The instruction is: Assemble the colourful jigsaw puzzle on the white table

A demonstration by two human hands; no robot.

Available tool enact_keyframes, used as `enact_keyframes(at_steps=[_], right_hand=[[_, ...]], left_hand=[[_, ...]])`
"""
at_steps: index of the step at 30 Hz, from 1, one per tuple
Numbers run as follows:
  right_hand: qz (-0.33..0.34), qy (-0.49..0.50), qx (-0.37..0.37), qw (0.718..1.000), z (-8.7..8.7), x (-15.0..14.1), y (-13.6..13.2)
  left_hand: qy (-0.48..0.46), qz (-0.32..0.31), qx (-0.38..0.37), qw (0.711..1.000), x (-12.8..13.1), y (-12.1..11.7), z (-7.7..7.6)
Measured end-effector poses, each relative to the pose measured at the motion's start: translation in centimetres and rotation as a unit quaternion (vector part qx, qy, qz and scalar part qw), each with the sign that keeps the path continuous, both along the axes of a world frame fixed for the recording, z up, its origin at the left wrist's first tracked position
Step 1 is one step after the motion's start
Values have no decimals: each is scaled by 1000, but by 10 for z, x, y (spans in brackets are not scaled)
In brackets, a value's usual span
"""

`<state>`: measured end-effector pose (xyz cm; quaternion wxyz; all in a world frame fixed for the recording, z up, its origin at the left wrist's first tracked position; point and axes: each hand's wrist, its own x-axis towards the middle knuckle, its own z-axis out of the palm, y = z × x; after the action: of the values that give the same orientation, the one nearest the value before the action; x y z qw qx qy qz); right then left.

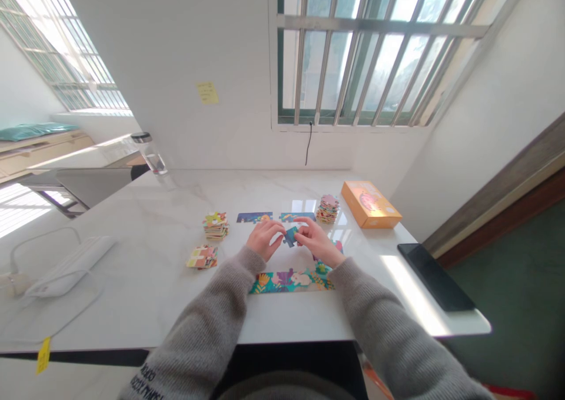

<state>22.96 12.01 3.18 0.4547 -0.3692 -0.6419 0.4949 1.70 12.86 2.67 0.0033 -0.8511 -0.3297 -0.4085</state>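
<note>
Between my two hands a blue jigsaw puzzle piece (291, 236) is held above the white table. My right hand (315, 239) pinches its right side with thumb and finger. My left hand (266, 237) has its fingertips at the piece's left edge, closed in on it. Joined puzzle pieces form a colourful bottom strip (291, 279) with a rabbit on it, which continues up the right side, partly under my right hand. Behind my hands lie two dark blue top strips, the left one (253, 217) and the right one (298, 216), with a gap between them.
Left of my hands are a stack of puzzle pieces (216, 226) and a lower pile (202, 257). Another stack (328, 209) stands by the orange box (371, 205). A black tablet-like slab (435, 276) lies right, a power strip (73, 265) left, and a clear bottle (150, 154) far left.
</note>
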Motion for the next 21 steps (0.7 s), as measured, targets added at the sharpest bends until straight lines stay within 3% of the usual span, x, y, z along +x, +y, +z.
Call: enact_keyframes(at_steps=[13,16,21], right_hand=[[-3,-44,36,998,-1,-1,0],[-25,-114,120,986,-1,2,-1],[-7,-229,262,937,-3,9,1]], left_hand=[[1,-8,-45,999,3,-6,3],[-14,-5,-59,998,1,-2,1],[-28,-28,-85,996,0,2,-3]])
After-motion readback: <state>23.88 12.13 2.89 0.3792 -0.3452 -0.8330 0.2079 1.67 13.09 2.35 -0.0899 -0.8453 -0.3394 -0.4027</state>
